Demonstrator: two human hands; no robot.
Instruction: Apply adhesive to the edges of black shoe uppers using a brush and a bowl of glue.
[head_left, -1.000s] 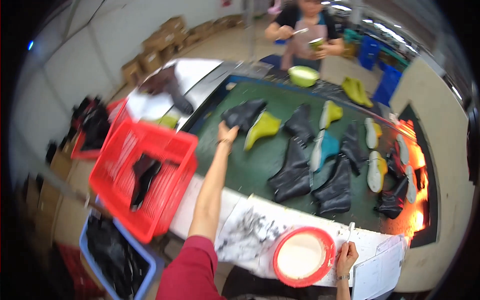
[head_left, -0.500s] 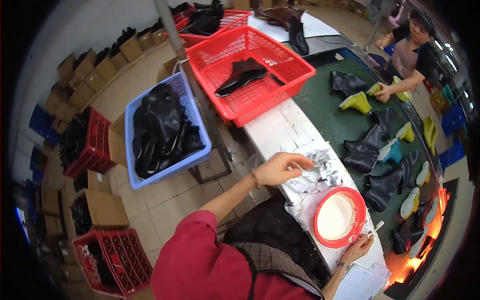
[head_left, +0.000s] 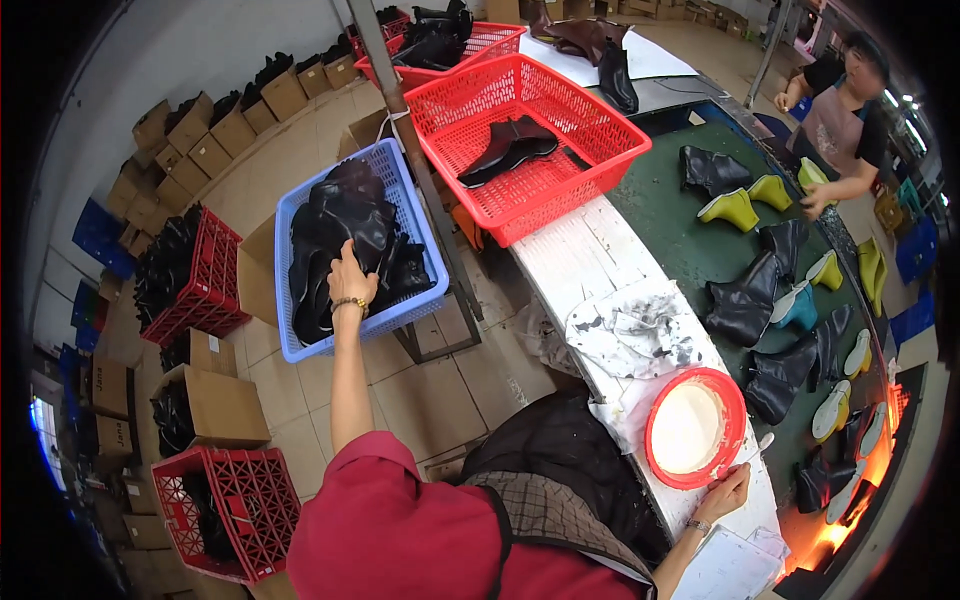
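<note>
My left hand (head_left: 349, 279) reaches out to a blue plastic basket (head_left: 412, 205) standing to my left, and its fingers curl over a black boot upper (head_left: 330, 225) on top of the pile inside. Down at the lower right, my right hand (head_left: 722, 492) rests on the white worktable beside a red bowl (head_left: 652, 445) of white paste. It grips a thin white brush (head_left: 765, 439) that points toward the bowl's rim.
A red basket (head_left: 575, 195) holding a black boot (head_left: 510, 147) sits on the table's far end. Stained paper (head_left: 630, 330) lies before the bowl. Boots on yellow and teal lasts (head_left: 745, 305) ride the green belt (head_left: 680, 240), where another person (head_left: 845, 110) works. Red crates (head_left: 235, 500) and cardboard boxes (head_left: 215, 400) crowd the floor.
My view has swung left. My left hand left the stained paper on the table and moved out to the blue basket. My right hand stayed by the red bowl.
</note>
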